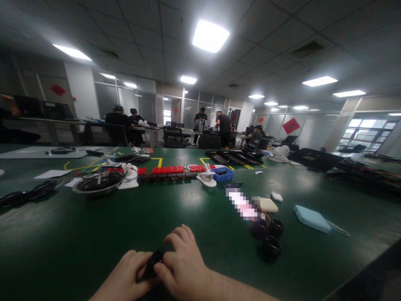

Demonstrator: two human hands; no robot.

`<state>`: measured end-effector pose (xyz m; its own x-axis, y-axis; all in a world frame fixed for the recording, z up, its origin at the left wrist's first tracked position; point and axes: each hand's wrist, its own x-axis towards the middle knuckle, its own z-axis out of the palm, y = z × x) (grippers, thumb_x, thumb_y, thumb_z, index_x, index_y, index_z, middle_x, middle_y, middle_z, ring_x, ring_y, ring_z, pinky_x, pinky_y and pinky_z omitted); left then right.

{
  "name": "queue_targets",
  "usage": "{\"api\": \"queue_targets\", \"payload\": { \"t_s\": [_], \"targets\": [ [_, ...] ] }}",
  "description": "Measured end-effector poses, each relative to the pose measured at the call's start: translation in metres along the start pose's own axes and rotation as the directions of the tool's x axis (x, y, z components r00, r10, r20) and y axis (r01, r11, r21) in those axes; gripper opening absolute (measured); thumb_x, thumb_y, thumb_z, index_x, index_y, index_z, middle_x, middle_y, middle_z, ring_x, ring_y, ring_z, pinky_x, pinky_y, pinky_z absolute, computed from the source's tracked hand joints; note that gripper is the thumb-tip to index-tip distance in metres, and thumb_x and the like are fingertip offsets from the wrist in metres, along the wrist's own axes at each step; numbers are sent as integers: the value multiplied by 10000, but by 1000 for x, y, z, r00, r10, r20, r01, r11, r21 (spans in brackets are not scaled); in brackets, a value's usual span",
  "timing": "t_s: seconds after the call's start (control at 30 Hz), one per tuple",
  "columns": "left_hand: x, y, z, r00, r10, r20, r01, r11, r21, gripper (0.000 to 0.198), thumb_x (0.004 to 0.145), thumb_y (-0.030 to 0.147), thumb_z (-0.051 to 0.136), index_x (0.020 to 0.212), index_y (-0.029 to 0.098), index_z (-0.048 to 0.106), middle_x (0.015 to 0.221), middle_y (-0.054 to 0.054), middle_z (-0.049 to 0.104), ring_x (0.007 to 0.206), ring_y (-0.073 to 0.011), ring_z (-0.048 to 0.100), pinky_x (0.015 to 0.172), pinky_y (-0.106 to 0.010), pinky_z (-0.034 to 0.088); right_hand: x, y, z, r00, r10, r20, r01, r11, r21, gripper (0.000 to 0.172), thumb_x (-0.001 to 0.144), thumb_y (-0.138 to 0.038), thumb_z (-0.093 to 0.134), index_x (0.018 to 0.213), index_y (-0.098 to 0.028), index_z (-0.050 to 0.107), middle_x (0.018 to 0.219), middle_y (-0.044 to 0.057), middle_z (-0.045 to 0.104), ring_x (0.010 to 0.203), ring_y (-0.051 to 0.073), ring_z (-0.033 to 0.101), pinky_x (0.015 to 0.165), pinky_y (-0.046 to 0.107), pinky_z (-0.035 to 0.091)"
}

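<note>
A small black object (153, 262) is held between my two hands, low in the head view near the table's front edge. My left hand (127, 274) is closed round its left side. My right hand (184, 261) grips it from the right, with the thumb and curled fingers on it. The object is mostly covered by the fingers, so its full shape is hidden. To the right, several round black parts (270, 247) with orange wires sit on the green table (213, 259), apart from my hands.
Farther back are a metal bowl (97, 184) of cables, red power strips (168, 169), a white clamp stand (207, 177) and a blue basket (223, 174). A light blue case (312, 218) and a cream box (267, 205) lie right. Several people are in the background.
</note>
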<state>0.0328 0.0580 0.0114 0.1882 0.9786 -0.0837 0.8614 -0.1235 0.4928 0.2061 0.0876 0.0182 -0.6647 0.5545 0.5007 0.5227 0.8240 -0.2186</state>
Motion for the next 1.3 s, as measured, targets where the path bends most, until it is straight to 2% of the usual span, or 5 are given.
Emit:
{"api": "queue_targets", "payload": {
  "t_s": [0.27,0.47,0.73,1.07,1.3],
  "targets": [
    [-1,-1,2,1000,16,-21,-16,1000,-3,247,701,448,559,690,201,574,687,23,567,714,-156,489,618,-223,343,3,2,0,995,90,50,-89,996,-12,264,794,-417,539,749,-165,604,952,53,502,946,217,382,917,413,278],
    [-2,0,1,1000,23,-6,-23,1000,8,202,705,397,559,686,197,576,703,17,574,722,-160,493,608,-221,341,4,0,2,994,69,79,-68,997,-23,260,796,-410,535,795,-153,573,913,57,501,896,208,403,834,375,333],
    [-4,6,-3,998,54,13,-53,998,-32,147,703,332,523,727,213,605,722,17,601,746,-168,502,653,-228,350,8,-4,2,990,71,125,-68,997,-30,425,745,-578,512,785,-158,563,870,54,506,862,210,415,785,370,351],
    [-6,8,-5,998,44,40,-43,999,-31,144,705,317,494,720,212,592,750,24,602,775,-167,495,656,-225,348,6,-9,12,975,199,103,-207,975,78,237,704,-398,612,774,-173,581,822,35,519,821,192,433,749,329,364],
    [-5,6,-4,997,68,23,-67,997,-24,125,713,303,495,712,213,582,721,32,590,738,-156,493,637,-222,341,5,-9,12,978,190,87,-201,969,145,263,699,-410,630,845,-194,590,826,27,536,834,190,451,786,333,346]
  ]
}}
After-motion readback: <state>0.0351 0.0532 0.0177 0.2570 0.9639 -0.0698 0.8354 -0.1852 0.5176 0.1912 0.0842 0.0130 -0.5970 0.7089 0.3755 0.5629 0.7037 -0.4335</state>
